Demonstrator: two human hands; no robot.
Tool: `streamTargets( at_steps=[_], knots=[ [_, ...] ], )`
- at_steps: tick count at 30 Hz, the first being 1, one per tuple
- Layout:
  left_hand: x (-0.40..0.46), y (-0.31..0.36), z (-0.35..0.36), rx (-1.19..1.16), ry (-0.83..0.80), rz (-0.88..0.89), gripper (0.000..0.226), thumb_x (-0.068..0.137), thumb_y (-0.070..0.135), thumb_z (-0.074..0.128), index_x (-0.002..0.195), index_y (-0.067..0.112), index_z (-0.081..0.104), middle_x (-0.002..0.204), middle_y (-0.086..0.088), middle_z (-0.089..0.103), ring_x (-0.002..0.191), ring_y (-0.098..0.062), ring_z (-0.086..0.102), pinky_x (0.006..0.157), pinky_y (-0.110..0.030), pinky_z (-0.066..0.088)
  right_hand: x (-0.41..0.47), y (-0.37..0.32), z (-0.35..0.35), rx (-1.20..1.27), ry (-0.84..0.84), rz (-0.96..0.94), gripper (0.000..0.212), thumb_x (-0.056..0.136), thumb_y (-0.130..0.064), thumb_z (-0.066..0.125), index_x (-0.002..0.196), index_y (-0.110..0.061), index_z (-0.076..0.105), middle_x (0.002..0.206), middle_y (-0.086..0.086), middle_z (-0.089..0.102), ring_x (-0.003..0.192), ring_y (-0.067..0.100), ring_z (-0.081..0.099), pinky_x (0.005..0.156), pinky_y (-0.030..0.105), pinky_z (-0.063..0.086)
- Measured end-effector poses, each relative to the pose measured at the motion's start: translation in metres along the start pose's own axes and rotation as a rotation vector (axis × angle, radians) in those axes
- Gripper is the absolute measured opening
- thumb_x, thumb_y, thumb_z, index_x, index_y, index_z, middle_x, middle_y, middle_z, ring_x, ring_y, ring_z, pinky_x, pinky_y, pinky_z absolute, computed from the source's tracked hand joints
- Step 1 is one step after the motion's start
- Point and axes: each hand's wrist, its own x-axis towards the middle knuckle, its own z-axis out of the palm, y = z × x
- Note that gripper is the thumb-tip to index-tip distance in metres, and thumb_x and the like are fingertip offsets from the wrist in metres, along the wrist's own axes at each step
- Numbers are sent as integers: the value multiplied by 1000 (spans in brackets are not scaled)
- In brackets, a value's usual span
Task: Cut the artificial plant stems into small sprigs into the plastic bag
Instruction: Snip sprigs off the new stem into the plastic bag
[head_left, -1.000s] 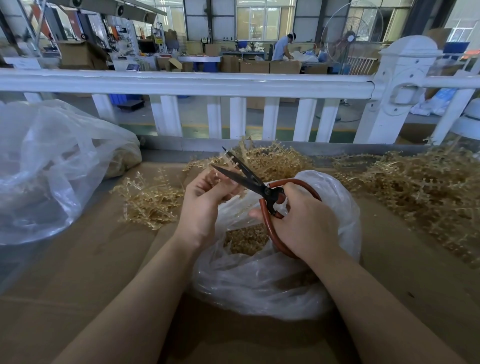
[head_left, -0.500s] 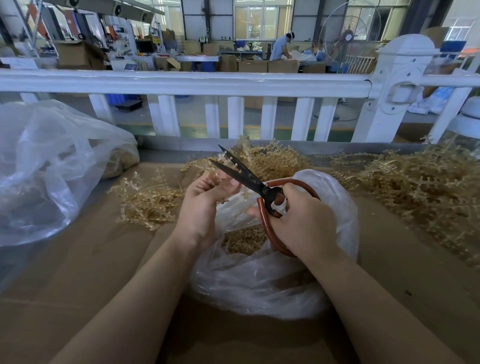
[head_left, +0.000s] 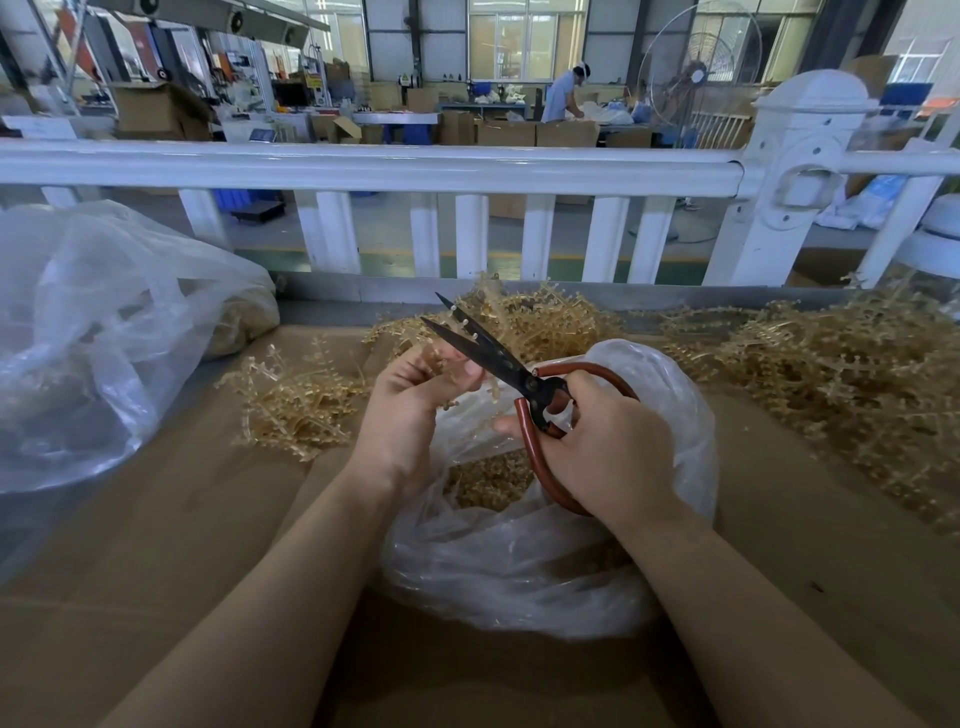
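Cardboard tabletop ends at a white railing. Left hand pinches a tan stem over the plastic bag; right hand grips scissors, blades parted.

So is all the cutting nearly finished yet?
Not nearly. Some cut sprigs already lie in the plastic bag. The left hand holds a stem between the open scissors, gripped by the right hand. Big uncut piles wait.

Right hand hides part of the scissors' handles.
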Motion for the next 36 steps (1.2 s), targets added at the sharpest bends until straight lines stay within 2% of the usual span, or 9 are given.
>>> streamTargets(
  at_steps=[4, 7, 10, 13, 16, 19, 23, 27, 36],
  knots=[
    [0, 0, 0, 0, 7, 8, 22, 80, 1, 65, 98, -11, 61, 82, -4, 73, 77, -12, 67, 72, -18, 53, 0, 0, 0, -15, 21, -10, 49, 79, -79, 60, 75, -32, 44, 58, -21, 39, 47, -3, 38, 47, 14, 29],
    [-1, -1, 2, 48, -10, 11, 8, 83, -8, 61, 90, -3, 63, 81, 0, 74, 75, -8, 68, 70, -17, 53, 0, -3, -1, 14, 47, -31, 52, 78, -85, 50, 75, -34, 43, 59, -22, 39, 47, -7, 36, 48, 10, 25],
    [0, -1, 2, 71, -18, 23, 14, 85, -10, 60, 88, 2, 66, 82, 1, 75, 76, -8, 69, 70, -17, 53, -1, -4, -1, 29, 58, -30, 54, 77, -89, 42, 74, -35, 42, 57, -24, 35, 47, -7, 36, 48, 9, 23],
    [0, -2, 1, 101, -13, 42, 15, 83, -7, 62, 82, 7, 68, 81, 2, 75, 76, -8, 69, 69, -15, 51, -1, -3, 1, 28, 53, -21, 52, 76, -86, 48, 72, -35, 39, 55, -24, 35, 46, -5, 36, 47, 10, 23],
    [-1, -2, 1, 43, 14, 52, 5, 81, 2, 64, 85, -1, 66, 80, 0, 74, 75, -9, 68, 69, -17, 51, -1, 0, 3, 39, 42, -17, 50, 77, -82, 52, 72, -34, 41, 58, -21, 41, 49, -2, 41, 48, 13, 29],
    [1, -2, -1, -11, 66, 76, 29, 81, 12, 66, 99, -10, 65, 88, -9, 74, 81, -17, 70, 74, -24, 54, -1, 2, 4, 68, 23, -17, 53, 77, -85, 48, 77, -31, 54, 67, -21, 52, 56, 0, 49, 52, 10, 33],
    [1, -2, -3, 53, 85, 133, 18, 85, 9, 66, 97, -4, 68, 89, -9, 74, 81, -20, 67, 79, -29, 56, -1, 3, 3, 84, 2, -17, 59, 75, -88, 45, 77, -30, 55, 68, -21, 52, 56, 0, 48, 53, 10, 33],
    [1, -3, -3, 124, 76, 177, 7, 88, 5, 64, 92, 2, 69, 82, 0, 74, 74, -9, 66, 70, -18, 52, 1, 2, 1, 71, 7, -22, 56, 75, -86, 49, 74, -30, 51, 64, -21, 47, 55, -2, 45, 52, 9, 29],
    [2, -3, -3, 190, 102, 203, 11, 92, 0, 62, 93, 8, 70, 84, 0, 73, 80, -13, 65, 78, -23, 52, 2, 0, -2, 62, 19, -27, 61, 74, -88, 42, 74, -28, 52, 68, -20, 52, 56, 2, 47, 52, 9, 30]
  ],
)
